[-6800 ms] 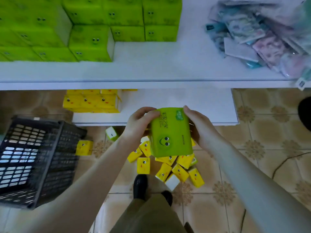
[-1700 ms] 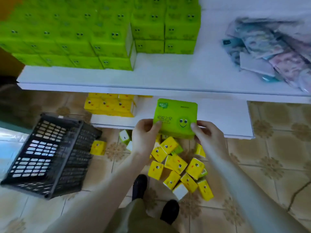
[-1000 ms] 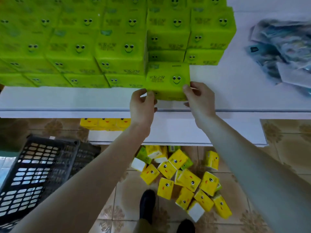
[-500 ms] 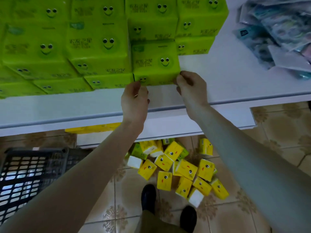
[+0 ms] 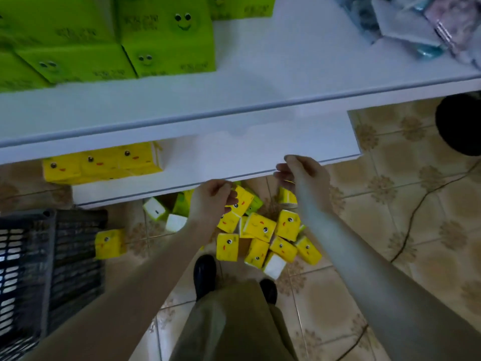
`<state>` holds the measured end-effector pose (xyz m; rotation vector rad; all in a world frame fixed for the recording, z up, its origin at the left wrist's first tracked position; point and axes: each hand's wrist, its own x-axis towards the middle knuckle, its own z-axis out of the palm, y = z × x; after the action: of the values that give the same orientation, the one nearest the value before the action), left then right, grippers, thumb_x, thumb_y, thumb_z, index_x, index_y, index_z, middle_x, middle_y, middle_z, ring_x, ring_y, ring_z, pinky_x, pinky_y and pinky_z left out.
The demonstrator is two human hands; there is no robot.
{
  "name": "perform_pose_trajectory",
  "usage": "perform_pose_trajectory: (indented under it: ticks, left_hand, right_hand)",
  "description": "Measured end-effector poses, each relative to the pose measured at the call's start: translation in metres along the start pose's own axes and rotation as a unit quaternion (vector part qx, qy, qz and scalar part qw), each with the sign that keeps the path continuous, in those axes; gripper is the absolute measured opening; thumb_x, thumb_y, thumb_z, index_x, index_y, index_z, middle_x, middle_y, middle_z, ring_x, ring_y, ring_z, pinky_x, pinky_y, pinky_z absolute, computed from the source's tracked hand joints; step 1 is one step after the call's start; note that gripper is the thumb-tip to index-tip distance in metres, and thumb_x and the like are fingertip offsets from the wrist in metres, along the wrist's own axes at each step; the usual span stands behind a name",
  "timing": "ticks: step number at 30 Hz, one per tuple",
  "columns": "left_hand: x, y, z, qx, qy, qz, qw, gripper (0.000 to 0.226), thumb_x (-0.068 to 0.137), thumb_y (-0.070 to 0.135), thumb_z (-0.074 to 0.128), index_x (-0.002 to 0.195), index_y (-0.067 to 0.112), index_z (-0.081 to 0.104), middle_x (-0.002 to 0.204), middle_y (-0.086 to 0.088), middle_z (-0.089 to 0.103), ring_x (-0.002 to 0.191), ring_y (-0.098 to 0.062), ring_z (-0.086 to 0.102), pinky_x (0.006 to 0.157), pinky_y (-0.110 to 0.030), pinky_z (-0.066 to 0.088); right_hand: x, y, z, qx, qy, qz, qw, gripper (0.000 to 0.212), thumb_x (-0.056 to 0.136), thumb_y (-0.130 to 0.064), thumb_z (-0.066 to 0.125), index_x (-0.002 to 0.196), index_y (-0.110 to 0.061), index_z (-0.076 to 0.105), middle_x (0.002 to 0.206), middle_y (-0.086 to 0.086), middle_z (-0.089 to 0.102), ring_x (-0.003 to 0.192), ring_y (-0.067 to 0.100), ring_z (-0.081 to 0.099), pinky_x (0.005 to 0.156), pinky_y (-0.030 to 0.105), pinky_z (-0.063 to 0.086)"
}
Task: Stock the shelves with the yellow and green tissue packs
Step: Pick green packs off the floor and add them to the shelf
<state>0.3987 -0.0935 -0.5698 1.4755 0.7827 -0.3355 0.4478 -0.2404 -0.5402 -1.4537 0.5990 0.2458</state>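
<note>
**Two shelves and the floor under me**

The upper shelf (image 5: 260,82) carries stacked green tissue packs (image 5: 166,35) on its left and a heap of wrapped packets (image 5: 416,27) on its right. The lower shelf (image 5: 260,152) holds a row of yellow tissue packs (image 5: 104,162). On the tiled floor (image 5: 390,204) before my feet lie loose yellow packs (image 5: 260,230) and a black basket (image 5: 39,269).

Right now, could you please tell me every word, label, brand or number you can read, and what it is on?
No text can be read.
Green tissue packs on the upper shelf: dark print beside the smiley faces, too blurred to read.
Yellow tissue packs on the floor: only faces show, any print too small.
Wrapped packets at the shelf's right end: print blurred.
</note>
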Motion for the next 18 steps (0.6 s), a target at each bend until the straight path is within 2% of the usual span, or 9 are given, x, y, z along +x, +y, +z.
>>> perform_pose_trajectory:
  ticks: [3, 6, 8, 10, 14, 18]
  left_hand:
    - [0.001, -0.034, 0.021, 0.029, -0.007, -0.039, 0.999, 0.015, 0.096, 0.007, 0.043, 0.093, 0.01, 0.057, 0.074, -0.003, 0.061, 0.066, -0.013, 0.059, 0.06, -0.025, 0.044]
    - [0.001, -0.059, 0.047, 0.06, -0.013, -0.059, 0.996, 0.014, 0.096, 0.007, 0.044, 0.094, 0.009, 0.058, 0.075, -0.004, 0.06, 0.067, -0.014, 0.059, 0.062, -0.027, 0.047]
    - [0.005, -0.074, 0.064, 0.09, -0.023, -0.067, 0.993, 0.016, 0.095, 0.009, 0.045, 0.087, 0.011, 0.059, 0.078, -0.006, 0.061, 0.069, -0.015, 0.06, 0.068, -0.033, 0.051]
    - [0.012, -0.088, 0.08, 0.124, -0.032, -0.067, 0.99, 0.022, 0.094, 0.012, 0.047, 0.078, 0.019, 0.058, 0.081, -0.008, 0.063, 0.074, -0.02, 0.061, 0.075, -0.04, 0.051]
    - [0.038, -0.116, 0.112, 0.172, -0.019, -0.062, 0.983, 0.028, 0.092, 0.016, 0.049, 0.067, 0.024, 0.056, 0.073, -0.003, 0.061, 0.08, -0.025, 0.057, 0.07, -0.035, 0.042]
    - [0.073, -0.145, 0.132, 0.246, -0.021, -0.038, 0.968, 0.03, 0.093, 0.015, 0.047, 0.064, 0.021, 0.051, 0.079, -0.011, 0.055, 0.076, -0.022, 0.051, 0.067, -0.033, 0.037]
  right_hand:
    - [0.008, 0.034, -0.037, -0.003, 0.029, 0.055, 0.998, 0.02, 0.093, -0.006, 0.051, 0.075, -0.012, 0.055, 0.048, -0.006, 0.062, 0.042, 0.004, 0.058, 0.044, 0.017, 0.046]
    - [0.015, 0.065, -0.072, 0.025, 0.053, 0.131, 0.99, 0.017, 0.093, -0.005, 0.051, 0.077, -0.009, 0.054, 0.051, -0.002, 0.062, 0.042, 0.006, 0.058, 0.046, 0.018, 0.048]
    - [0.02, 0.083, -0.094, 0.026, 0.054, 0.181, 0.982, 0.01, 0.094, -0.006, 0.05, 0.084, -0.006, 0.055, 0.063, 0.005, 0.062, 0.047, 0.009, 0.06, 0.052, 0.02, 0.05]
    - [0.027, 0.098, -0.114, 0.027, 0.051, 0.216, 0.975, 0.013, 0.095, -0.007, 0.048, 0.084, -0.005, 0.055, 0.073, 0.009, 0.061, 0.059, 0.015, 0.061, 0.062, 0.024, 0.05]
    - [0.051, 0.127, -0.14, 0.047, 0.053, 0.246, 0.967, 0.018, 0.096, -0.007, 0.045, 0.079, -0.009, 0.053, 0.074, 0.011, 0.059, 0.066, 0.019, 0.058, 0.067, 0.025, 0.049]
    - [0.084, 0.169, -0.152, 0.049, 0.054, 0.269, 0.96, 0.009, 0.097, -0.008, 0.043, 0.1, -0.004, 0.051, 0.076, 0.012, 0.058, 0.065, 0.018, 0.056, 0.07, 0.027, 0.05]
